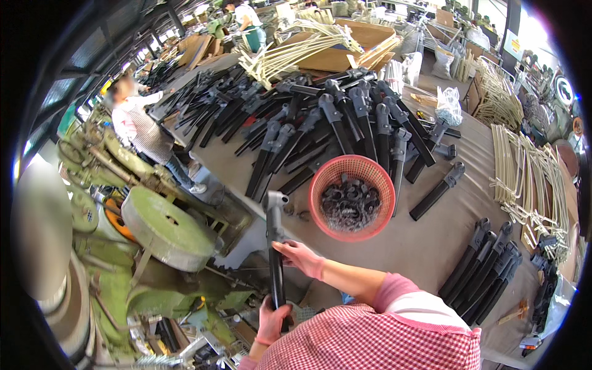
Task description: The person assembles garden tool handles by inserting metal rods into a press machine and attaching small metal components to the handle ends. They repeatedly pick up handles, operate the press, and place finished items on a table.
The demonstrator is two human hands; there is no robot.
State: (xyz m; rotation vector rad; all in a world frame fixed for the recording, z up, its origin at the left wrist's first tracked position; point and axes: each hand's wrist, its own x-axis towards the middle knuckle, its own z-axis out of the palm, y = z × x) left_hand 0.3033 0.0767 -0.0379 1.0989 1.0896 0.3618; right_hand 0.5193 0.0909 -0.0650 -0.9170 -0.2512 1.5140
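A black tube [277,274] with a grey socket-like fitting [274,216] on its far end stands nearly lengthwise in front of me, beside the table's left edge. My left hand [271,320] is closed around its near end. Just below the grey fitting, my right hand [300,258] grips the tube with thumb and fingers. To the right of the fitting, a red plastic basket [325,226] on the table holds many small dark curved parts [350,203] and some clear bits. Several similar black tubes with grey fittings [333,117] lie heaped beyond the basket.
More fitted tubes [481,265] lie in a group at the right. Pale strips are bundled at the far end [302,49] and the right edge [524,179]. A green machine with a round wheel [169,228] stands left of the table. Another person [145,126] stands at the table's left side.
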